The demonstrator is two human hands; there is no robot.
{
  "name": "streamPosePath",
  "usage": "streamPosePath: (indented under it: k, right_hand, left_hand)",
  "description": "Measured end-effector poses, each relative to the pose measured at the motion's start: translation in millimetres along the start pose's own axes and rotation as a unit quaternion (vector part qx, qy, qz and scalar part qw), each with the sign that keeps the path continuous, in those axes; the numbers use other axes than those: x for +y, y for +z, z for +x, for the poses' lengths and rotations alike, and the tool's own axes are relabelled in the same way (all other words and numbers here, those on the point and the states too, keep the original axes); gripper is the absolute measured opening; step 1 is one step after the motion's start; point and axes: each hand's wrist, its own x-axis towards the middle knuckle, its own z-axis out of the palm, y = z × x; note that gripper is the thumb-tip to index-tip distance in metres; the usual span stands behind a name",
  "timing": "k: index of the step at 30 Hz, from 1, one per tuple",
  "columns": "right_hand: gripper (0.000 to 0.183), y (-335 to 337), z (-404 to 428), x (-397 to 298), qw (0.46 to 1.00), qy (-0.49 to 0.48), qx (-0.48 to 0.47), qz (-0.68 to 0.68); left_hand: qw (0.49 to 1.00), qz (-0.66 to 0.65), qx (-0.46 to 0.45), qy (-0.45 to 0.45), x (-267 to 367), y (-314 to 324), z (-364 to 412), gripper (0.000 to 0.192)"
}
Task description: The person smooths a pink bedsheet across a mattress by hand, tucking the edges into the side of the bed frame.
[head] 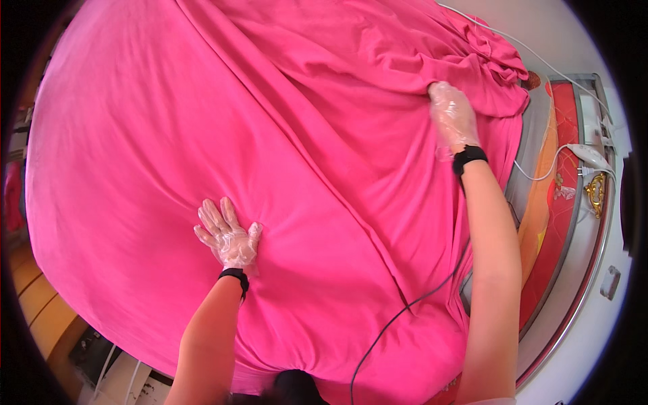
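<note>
A pink bed sheet (pixel 202 126) lies over a bed, smooth at the left and creased in long diagonal folds towards the right. My left hand (pixel 232 238), in a clear plastic glove with a black band at the wrist, rests palm down on the sheet with its fingers spread. Farther off at the upper right, my right hand (pixel 453 114), gloved and banded the same way, is closed on a fold of the sheet. Its fingertips are hidden in the cloth. Bunched sheet lies just beyond it.
Along the right stands a white headboard (pixel 610 243) with a gold ornament (pixel 596 195). Beside it are a red quilted mattress (pixel 541 273), a white controller (pixel 590 156) with its cord and a plug. A dark cable (pixel 385 329) crosses the sheet. Wooden flooring (pixel 43 304) shows at lower left.
</note>
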Motion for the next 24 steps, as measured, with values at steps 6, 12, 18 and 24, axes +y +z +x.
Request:
streamPosePath:
  k: [6,12,18,24]
  right_hand:
    - [0.021,1,3,102,0.976,0.195,-0.014,-0.099]
    - [0.023,93,9,148,0.848,0.465,0.052,0.249]
    - [0.026,78,27,123,0.853,0.464,0.081,0.224]
    - [0.03,22,63,25,0.915,0.382,-0.13,0.011]
  left_hand:
    - [0.998,0.01,-0.056,-0.015,1,4,0,0.093]
    - [1.0,-0.006,0.001,0.009,-6,21,2,0.093]
    - [0.992,0.015,0.12,0.046,-18,30,2,0.095]
    - [0.993,0.004,0.106,0.049,-14,33,2,0.095]
